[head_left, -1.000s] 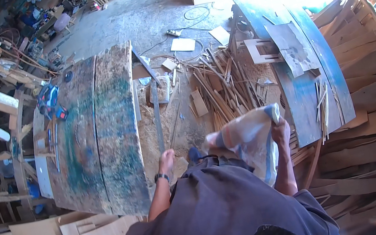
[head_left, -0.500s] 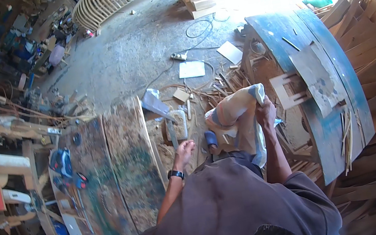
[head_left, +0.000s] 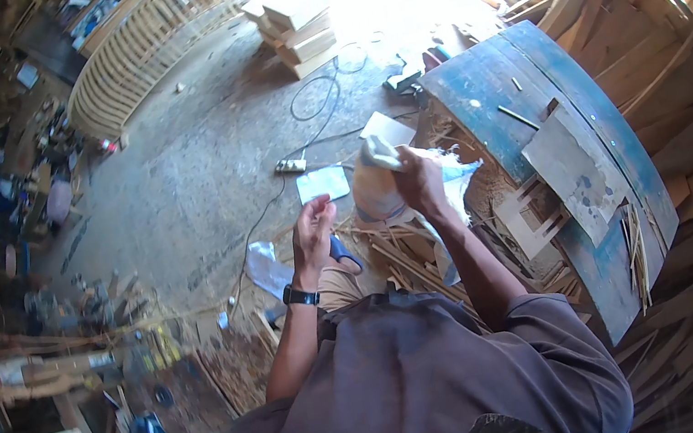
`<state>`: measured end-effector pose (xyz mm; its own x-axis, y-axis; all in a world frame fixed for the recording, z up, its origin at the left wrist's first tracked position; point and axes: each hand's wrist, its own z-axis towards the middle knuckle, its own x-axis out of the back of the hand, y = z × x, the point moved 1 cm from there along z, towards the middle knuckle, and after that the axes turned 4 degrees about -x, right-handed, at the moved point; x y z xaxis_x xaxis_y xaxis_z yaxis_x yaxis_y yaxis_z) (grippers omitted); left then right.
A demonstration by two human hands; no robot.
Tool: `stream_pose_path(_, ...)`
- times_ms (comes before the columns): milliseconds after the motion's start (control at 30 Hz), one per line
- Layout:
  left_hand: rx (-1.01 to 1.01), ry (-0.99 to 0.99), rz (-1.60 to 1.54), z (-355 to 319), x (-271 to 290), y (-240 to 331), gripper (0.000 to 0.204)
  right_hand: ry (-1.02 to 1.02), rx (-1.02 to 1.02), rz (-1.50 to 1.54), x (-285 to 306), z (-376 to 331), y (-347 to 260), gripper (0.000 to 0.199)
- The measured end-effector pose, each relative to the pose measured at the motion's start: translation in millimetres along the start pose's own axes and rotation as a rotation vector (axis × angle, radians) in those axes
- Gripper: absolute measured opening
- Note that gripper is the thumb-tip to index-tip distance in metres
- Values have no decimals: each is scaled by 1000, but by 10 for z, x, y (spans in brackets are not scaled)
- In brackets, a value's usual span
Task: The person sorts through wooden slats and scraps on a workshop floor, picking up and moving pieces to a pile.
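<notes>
Sawdust-strewn concrete floor (head_left: 174, 186) spreads across the workshop, with a curved slatted wooden frame (head_left: 151, 56) and a stack of wooden blocks (head_left: 298, 38) toward the bright far opening. Over the floor, in front of the person and near the middle of the view, a pale woven sack (head_left: 375, 193) hangs from the right hand (head_left: 422, 184), whose fingers are closed on its bunched upper edge. That gripped end points away from the person and slightly left; the sack's long axis seems to run from there back toward the torso, though the hand and forearm hide part of its length. A frayed, white-and-blue edge flares out to the right of the fist. Just left of the sack, apart from it, the left hand (head_left: 312, 234) is raised, its fingers loosely curled and holding nothing visible; a dark wristwatch (head_left: 300, 295) circles that wrist. Wood strips (head_left: 399, 253) lie below the sack, and a white panel (head_left: 323, 185) and a power strip (head_left: 291, 166) rest beyond. To the right, a worn blue bench (head_left: 481, 86) carries a stained grey sheet (head_left: 576, 176) and a bundle of thin sticks (head_left: 637, 258).
</notes>
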<state>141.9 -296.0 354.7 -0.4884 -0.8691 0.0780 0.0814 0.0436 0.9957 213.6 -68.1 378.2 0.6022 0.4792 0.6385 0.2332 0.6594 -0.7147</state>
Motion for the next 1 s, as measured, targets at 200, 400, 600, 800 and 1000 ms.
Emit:
stream_pose_path(200, -422, -236, 386, 1803, 218, 589, 52, 19, 269, 9, -637, 876, -501, 16)
stream_pose_path(400, -197, -628, 462, 3271, 643, 457, 46, 0, 259, -13, -1627, 1986, -677, 16)
stream_pose_path(600, -92, -655, 631, 4329, 921, 138, 36, -49, 190, -53, -2219, 2808, -779, 21)
stream_pose_path(800, -116, -603, 623, 5102, 843, 126, 26, -72, -116, 204, -2113, 3416, -542, 102)
stream_pose_path(1000, -6, -580, 351, 5877, 945, 466, 34, -345, -233, -4, -2596, 4111, 361, 113)
